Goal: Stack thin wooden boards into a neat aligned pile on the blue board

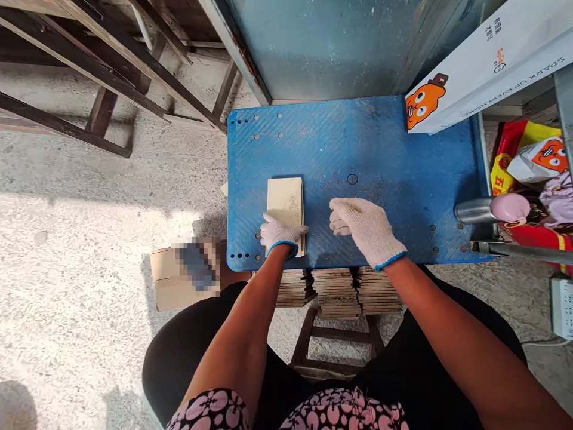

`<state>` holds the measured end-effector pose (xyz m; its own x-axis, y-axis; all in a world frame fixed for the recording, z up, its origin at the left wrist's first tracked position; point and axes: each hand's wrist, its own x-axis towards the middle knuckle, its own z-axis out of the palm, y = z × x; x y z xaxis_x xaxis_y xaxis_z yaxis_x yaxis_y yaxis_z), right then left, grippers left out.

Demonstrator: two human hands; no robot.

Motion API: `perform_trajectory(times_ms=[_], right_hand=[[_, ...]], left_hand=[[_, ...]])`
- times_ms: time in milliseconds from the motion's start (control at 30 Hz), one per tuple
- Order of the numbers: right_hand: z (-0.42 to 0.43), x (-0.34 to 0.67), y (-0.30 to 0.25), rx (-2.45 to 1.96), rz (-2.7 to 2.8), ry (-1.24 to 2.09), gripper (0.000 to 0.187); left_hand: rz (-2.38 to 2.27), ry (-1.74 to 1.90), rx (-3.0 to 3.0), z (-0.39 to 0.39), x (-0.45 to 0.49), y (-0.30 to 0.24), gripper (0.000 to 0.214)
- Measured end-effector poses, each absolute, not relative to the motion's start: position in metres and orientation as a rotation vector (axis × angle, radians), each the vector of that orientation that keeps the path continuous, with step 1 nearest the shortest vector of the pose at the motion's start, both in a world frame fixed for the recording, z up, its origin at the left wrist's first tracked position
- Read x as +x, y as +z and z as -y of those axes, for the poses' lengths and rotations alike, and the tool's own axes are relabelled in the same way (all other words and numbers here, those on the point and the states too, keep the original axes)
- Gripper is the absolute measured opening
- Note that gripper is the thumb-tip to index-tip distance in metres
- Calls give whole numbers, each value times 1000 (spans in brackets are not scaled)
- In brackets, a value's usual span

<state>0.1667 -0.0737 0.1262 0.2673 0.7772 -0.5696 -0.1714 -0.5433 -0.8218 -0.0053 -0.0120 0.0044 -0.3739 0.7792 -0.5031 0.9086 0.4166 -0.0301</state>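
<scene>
We saw pale, dark-speckled boards (285,194), stacked beneath our wide-spread left hand (278,233) — our right hand (364,227) curled apart, its hold unclear.

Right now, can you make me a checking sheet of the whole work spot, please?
Surface: blue plastic table, scuffed, holes near its corners.
Job's things: beige panel stack on the table; three more panel stacks below its near edge.
Clutter: steel flask and white paper bag, both toward the right.
Hands: both gloved; left hand on the beige panel stack; right hand apart from it, fingers curled, contents unclear.
Cables: white cable by the power strip.
Surroundings: wooden frames, rough floor.
</scene>
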Motion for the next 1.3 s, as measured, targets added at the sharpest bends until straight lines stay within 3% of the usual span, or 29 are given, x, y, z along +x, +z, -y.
perform_trajectory(times_ms=[700, 867, 1100, 1200, 1300], right_hand=[[75, 170, 139, -1832, 732, 1431, 22], [76, 171, 136, -1826, 808, 1403, 25], [79, 170, 131, -1786, 863, 1390, 29], [80, 169, 128, -1783, 888, 1382, 30], [81, 169, 127, -1776, 891, 1391, 29]], left_hand=[[-2208, -398, 1411, 16, -5, 4, 135], [-2012, -470, 1785, 34, -31, 33, 97], [-1441, -1018, 1878, 112, -61, 103, 36], [-1224, -1224, 1873, 154, -62, 109, 29], [-1081, -1353, 1908, 185, -61, 102, 37]])
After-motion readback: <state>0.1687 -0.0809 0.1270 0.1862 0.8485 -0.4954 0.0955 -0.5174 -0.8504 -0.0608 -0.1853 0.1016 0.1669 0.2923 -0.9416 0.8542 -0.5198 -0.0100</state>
